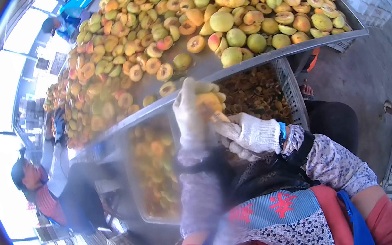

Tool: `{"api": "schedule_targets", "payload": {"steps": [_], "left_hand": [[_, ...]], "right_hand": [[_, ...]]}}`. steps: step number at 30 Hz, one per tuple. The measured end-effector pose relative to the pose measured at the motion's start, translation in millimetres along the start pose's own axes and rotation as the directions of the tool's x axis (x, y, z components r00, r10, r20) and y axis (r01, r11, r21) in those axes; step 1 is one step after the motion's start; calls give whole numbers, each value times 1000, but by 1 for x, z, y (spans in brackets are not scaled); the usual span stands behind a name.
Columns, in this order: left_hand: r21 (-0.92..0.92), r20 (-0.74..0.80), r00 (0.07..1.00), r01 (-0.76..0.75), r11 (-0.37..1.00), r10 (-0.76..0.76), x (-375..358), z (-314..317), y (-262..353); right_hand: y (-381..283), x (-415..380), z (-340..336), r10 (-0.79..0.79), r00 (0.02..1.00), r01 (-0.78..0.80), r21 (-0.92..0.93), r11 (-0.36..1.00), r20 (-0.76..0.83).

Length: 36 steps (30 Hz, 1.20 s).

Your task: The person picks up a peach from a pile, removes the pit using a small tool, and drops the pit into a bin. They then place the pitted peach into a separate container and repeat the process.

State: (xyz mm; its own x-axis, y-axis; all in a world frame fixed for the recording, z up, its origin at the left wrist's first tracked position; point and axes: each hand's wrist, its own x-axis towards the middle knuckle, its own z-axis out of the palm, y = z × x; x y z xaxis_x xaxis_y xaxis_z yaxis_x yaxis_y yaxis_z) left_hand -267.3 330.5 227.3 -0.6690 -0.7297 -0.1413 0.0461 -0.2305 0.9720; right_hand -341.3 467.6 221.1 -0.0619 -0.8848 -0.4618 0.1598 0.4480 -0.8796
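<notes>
Seated at far left, a co-worker (37, 186). Left hand (190, 116), gloved, fingers clamped round a yellow peach (209, 102) just below the table edge (266, 57). Right hand (254, 135) touching it, fingers curled together; crate of pits (263, 92) behind.

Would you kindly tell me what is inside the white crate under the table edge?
The white crate holds a heap of small brown pits or scraps. Its near part is hidden behind the gloved right hand and left hand.
</notes>
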Motion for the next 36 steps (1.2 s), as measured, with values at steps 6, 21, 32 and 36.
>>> {"api": "schedule_targets", "payload": {"steps": [6,21,32,36], "left_hand": [[-193,-39,999,-26,981,19,-1,6,-7],[-500,111,991,118,858,-71,7,-2,-25],[-656,82,997,49,753,7,1,6,-21],[-854,82,996,83,514,-24,7,1,-17]], "right_hand": [[-5,-11,1,170,981,-190,355,915,88],[0,-2,7,192,949,-304,572,762,248],[36,23,6,-591,777,378,-590,713,-217],[49,21,-1,-603,781,306,-740,599,-165]]}}
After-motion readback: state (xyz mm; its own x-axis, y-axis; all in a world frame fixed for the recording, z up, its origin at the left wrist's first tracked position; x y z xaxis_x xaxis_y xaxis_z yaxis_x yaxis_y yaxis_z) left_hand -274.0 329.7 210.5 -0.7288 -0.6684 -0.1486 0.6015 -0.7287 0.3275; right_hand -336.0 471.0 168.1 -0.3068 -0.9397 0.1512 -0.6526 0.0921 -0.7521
